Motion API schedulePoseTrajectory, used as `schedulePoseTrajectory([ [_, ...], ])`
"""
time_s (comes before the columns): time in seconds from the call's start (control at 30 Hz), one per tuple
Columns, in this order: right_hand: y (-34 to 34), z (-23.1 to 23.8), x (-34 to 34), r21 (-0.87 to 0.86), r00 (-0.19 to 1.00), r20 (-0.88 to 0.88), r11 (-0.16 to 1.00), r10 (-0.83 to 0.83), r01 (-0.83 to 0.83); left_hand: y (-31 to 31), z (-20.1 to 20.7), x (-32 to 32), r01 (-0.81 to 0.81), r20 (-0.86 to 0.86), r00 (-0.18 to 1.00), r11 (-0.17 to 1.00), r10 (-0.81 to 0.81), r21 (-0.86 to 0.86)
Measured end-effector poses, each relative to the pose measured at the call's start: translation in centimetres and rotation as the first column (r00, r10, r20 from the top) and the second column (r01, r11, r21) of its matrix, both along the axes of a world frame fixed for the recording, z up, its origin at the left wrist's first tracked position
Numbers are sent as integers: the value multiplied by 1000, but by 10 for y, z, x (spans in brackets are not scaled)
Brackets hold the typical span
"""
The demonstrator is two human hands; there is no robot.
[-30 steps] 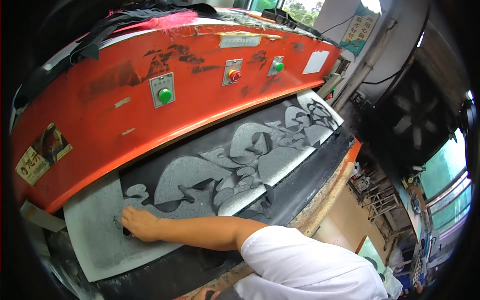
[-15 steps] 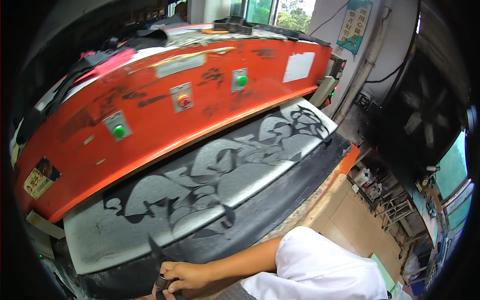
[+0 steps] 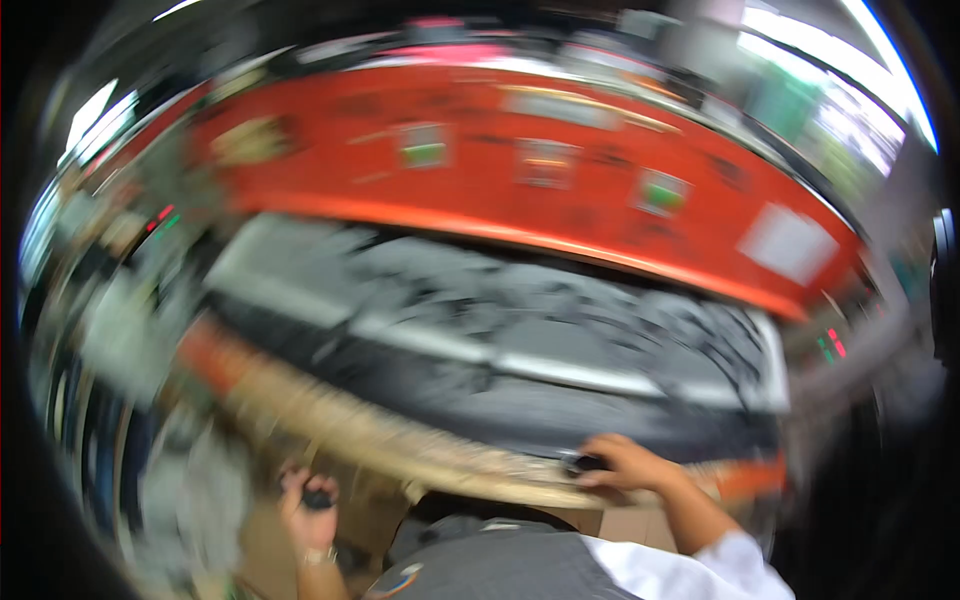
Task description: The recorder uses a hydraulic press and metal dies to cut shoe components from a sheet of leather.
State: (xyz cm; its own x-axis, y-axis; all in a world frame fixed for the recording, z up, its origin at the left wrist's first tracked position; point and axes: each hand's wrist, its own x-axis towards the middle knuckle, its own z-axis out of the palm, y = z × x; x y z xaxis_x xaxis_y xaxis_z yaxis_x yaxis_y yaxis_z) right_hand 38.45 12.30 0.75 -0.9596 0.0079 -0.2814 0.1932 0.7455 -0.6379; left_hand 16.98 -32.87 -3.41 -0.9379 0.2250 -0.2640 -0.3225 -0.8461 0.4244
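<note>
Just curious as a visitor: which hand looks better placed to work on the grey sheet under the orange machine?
Probably the right hand: it rests at the bench edge beside the grey sheet, while the left hand hangs lower, off the bench.

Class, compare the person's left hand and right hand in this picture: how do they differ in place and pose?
The left hand hangs low, below the bench edge, off the machine; the right hand rests up on the wooden bench edge. The left hand is curled around a small dark thing; the right hand presses a dark knob-like thing. Both touch something dark, blurred.

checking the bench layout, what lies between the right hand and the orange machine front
In the head view, a blurred grey-and-black patterned sheet lies between the right hand and the orange machine front.
</note>
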Motion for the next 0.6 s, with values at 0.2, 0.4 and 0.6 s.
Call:
schedulePoseTrajectory([
  [0.2, 308, 6, 246, 682, 929, -120, 651, -351, 334, 17, -97, 82, -171, 339, 935, 969, 103, 178],
  [0.4, 403, 38, -179, 739, 978, -116, 673, 172, -30, -56, -188, 269, -844, 538, 386, 523, 750, -123],
  [0.6, 370, -4, -259, 704, 969, -207, 708, 132, 54, -213, -103, 399, -930, 397, 23, 165, 917, -328],
])
